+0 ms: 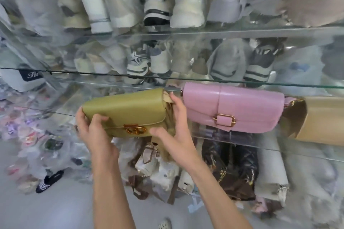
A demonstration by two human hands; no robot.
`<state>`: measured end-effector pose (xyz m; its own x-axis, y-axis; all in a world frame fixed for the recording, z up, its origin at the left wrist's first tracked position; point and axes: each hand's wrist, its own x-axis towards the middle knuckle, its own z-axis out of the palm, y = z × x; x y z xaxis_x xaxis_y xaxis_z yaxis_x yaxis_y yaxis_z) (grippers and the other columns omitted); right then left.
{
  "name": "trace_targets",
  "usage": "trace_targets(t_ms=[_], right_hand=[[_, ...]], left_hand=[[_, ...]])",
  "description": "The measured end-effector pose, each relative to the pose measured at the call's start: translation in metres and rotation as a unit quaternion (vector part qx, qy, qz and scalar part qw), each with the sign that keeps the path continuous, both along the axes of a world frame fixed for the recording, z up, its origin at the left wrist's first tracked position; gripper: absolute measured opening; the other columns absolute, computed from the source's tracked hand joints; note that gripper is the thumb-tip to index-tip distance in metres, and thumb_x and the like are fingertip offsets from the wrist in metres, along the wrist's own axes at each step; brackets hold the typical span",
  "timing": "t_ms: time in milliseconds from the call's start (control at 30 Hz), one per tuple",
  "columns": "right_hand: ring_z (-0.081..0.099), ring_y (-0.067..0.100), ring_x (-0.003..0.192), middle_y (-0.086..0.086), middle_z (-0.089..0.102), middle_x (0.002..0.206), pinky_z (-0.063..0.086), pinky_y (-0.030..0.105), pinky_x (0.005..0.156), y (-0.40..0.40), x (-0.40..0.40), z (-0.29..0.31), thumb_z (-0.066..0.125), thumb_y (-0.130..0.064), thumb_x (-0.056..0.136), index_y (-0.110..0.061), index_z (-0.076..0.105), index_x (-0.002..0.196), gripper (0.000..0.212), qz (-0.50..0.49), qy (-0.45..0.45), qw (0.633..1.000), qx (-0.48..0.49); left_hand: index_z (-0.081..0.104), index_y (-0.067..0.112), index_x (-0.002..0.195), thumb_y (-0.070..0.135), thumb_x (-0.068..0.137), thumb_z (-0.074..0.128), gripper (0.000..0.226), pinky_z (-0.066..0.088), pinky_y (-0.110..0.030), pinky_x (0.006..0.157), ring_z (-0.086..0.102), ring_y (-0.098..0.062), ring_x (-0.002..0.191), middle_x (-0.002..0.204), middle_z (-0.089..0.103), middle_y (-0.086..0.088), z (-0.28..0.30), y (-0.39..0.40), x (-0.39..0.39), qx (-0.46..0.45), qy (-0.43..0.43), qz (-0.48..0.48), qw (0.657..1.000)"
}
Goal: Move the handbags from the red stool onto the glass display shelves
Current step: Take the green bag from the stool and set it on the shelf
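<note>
I see both of my hands gripping the olive handbag at the glass shelf: left grip curled round its end, right grip likewise. At its 3 o'clock, just beside, the pink handbag sits on the shelf.

We see three bags in a row at the glass shelf. The left bag sits between our hands: the left hand at its left end, the right hand at its right end. Just right of it stands the middle bag, and the right bag follows, close beside that one. Behind and above, on higher shelves, stand rows of shoes. Below the bags lie more bags in a heap on the floor.
</note>
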<state>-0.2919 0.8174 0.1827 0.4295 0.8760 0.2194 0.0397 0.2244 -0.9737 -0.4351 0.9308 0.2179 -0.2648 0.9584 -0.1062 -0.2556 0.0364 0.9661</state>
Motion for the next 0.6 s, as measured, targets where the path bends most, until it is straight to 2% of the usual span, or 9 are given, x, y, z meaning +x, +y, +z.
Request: trace_targets(t_ms=[100,167,233,300,333,433,467,600], right_hand=[[0.033,0.008,0.154,-0.019,0.033,0.164,0.031,0.049,0.128,0.032,-0.015,0.0,0.08,-0.044,0.078,-0.064,0.021,0.154,0.099,-0.044,0.018,0.999,-0.008],[0.036,0.001,0.151,-0.023,0.034,0.162,0.034,0.044,0.127,0.049,-0.02,0.002,0.08,-0.042,0.077,-0.063,0.021,0.153,0.098,-0.076,0.038,0.996,-0.009],[0.041,-0.008,0.143,-0.027,0.038,0.156,0.04,0.03,0.121,0.065,-0.023,0.002,0.08,-0.034,0.079,-0.056,0.022,0.154,0.097,-0.113,0.052,0.992,-0.003],[0.047,-0.019,0.131,-0.03,0.04,0.149,0.044,0.015,0.108,0.077,-0.024,0.004,0.076,-0.026,0.082,-0.048,0.022,0.155,0.093,-0.131,0.07,0.989,0.0],[0.048,-0.019,0.13,-0.029,0.041,0.15,0.044,0.016,0.109,0.081,-0.024,0.005,0.075,-0.027,0.082,-0.046,0.022,0.157,0.093,-0.139,0.077,0.987,-0.002],[0.044,-0.004,0.145,-0.019,0.038,0.163,0.038,0.038,0.125,0.092,-0.026,0.005,0.077,-0.039,0.078,-0.047,0.021,0.16,0.1,-0.182,0.092,0.979,-0.004],[0.042,0.0,0.149,-0.017,0.035,0.167,0.035,0.042,0.127,0.095,-0.026,0.004,0.076,-0.042,0.076,-0.048,0.022,0.16,0.099,-0.192,0.102,0.976,-0.003],[0.04,0.004,0.152,-0.014,0.035,0.169,0.032,0.044,0.129,0.103,-0.027,0.0,0.074,-0.045,0.074,-0.049,0.031,0.157,0.093,-0.227,0.13,0.965,-0.001]], left_hand=[[0.061,0.03,0.134,0.009,0.071,0.058,0.067,0.039,-0.044,0.089,0.052,-0.016,0.105,0.116,0.061,0.012,-0.009,0.046,-0.011,0.022,-0.012,-0.067,0.997],[0.062,0.03,0.134,0.01,0.072,0.061,0.064,0.041,-0.045,0.091,0.055,-0.018,0.109,0.122,0.066,0.006,-0.013,0.067,-0.011,0.031,0.007,-0.118,0.992],[0.058,0.033,0.14,0.009,0.077,0.063,0.068,0.046,-0.047,0.1,0.059,-0.019,0.12,0.139,0.064,0.004,-0.015,0.087,-0.011,0.028,0.017,-0.165,0.986],[0.056,0.035,0.145,0.006,0.083,0.062,0.068,0.048,-0.05,0.107,0.06,-0.018,0.128,0.143,0.062,0.008,-0.017,0.103,-0.009,0.03,0.024,-0.206,0.978],[0.054,0.036,0.147,0.005,0.087,0.061,0.068,0.048,-0.051,0.109,0.06,-0.016,0.129,0.144,0.062,0.009,-0.018,0.109,-0.008,0.034,0.027,-0.221,0.974],[0.048,0.039,0.153,0.008,0.095,0.065,0.069,0.047,-0.051,0.113,0.06,-0.006,0.128,0.145,0.061,0.016,-0.018,0.128,-0.005,0.028,0.019,-0.273,0.961],[0.047,0.037,0.155,0.011,0.096,0.068,0.068,0.045,-0.05,0.115,0.059,-0.005,0.13,0.148,0.059,0.016,-0.019,0.134,-0.005,0.028,0.017,-0.287,0.957],[0.042,0.029,0.159,0.016,0.099,0.07,0.068,0.044,-0.046,0.118,0.06,-0.005,0.13,0.151,0.058,0.01,-0.023,0.147,-0.002,0.039,0.01,-0.319,0.947]])
